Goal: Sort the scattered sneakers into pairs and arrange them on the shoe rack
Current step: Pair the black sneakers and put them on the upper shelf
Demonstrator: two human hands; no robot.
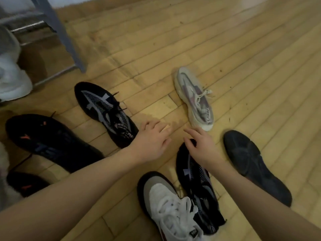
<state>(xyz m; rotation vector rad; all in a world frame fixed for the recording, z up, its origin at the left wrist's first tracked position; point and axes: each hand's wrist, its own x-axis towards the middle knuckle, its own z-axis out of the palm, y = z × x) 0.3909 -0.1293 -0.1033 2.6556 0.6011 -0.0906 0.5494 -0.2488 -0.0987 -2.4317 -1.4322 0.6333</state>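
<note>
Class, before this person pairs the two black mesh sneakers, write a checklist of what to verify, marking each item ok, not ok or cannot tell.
1. Match spotted: far mesh sneaker and near mesh sneaker share the grey cross pattern: ok.
2. Right hand on the near one's toe: ok; firm grip: cannot tell.
3. Left hand free, beside the far one's heel: ok.
4. The two together: not ok, apart on the floor.
5. Near one unobstructed: not ok, white sneaker lies against it.
6. Rack space: cannot tell.
</note>
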